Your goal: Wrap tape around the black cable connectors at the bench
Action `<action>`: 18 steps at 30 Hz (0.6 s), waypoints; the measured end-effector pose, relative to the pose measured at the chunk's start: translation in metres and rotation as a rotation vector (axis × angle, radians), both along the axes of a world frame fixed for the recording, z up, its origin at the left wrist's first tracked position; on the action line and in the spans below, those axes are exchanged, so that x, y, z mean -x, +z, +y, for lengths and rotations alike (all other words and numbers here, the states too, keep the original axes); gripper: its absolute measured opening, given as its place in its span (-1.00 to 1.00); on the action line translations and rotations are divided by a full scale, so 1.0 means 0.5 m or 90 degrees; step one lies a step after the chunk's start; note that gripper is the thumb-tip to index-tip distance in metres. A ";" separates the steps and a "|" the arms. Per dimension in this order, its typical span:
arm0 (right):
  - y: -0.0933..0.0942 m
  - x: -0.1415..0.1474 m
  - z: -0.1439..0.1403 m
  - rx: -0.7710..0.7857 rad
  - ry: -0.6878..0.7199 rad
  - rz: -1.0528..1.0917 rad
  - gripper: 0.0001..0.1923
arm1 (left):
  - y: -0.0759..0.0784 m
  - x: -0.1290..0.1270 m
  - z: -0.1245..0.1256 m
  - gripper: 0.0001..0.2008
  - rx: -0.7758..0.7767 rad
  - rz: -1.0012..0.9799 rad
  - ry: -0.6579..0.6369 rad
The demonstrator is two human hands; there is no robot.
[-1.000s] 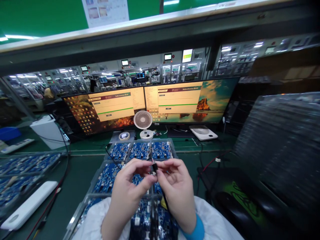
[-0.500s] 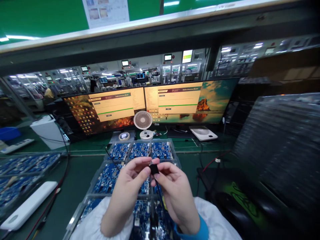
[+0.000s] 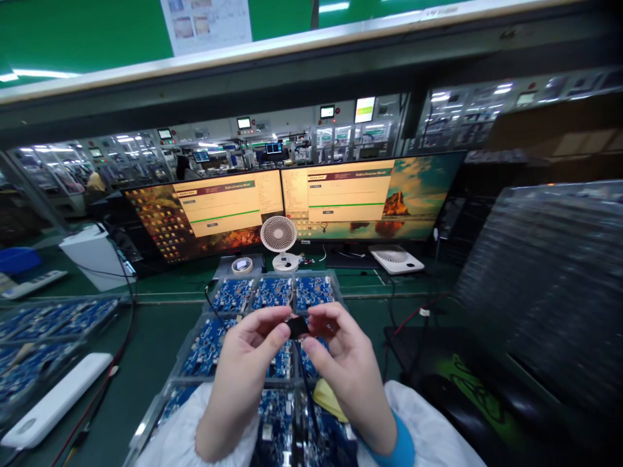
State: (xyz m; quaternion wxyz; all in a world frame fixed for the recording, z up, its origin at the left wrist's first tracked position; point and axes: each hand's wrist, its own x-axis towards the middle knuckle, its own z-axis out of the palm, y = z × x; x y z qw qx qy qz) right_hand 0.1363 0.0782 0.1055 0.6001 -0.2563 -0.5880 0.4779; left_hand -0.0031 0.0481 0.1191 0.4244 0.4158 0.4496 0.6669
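Head view: your bare left hand [image 3: 248, 357] pinches the small black rectangular block [image 3: 298, 327]; right hand [image 3: 348, 357] parted beside it, contact unclear. Grip the body, not the thin black cable [image 3: 306, 384].

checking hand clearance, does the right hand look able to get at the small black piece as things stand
Probably yes: the right hand is close beside the small black piece, thumb and forefinger apart, and nothing visible blocks the way. The left hand pinches the opposite side.
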 end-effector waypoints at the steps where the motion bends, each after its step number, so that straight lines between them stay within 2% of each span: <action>1: 0.002 -0.004 0.003 -0.005 -0.008 -0.009 -0.76 | 0.001 -0.002 -0.001 -0.84 0.002 -0.002 -0.005; 6: 0.006 -0.014 0.006 -0.035 -0.020 -0.048 -0.80 | 0.004 -0.012 -0.002 -0.83 0.025 -0.020 -0.023; 12: 0.009 -0.017 0.007 -0.048 -0.044 -0.122 -0.96 | 0.001 -0.019 -0.002 -0.85 0.022 -0.009 -0.038; 18: 0.015 -0.022 0.009 -0.055 -0.052 -0.124 -0.86 | 0.007 -0.017 -0.002 -0.83 0.023 0.023 -0.038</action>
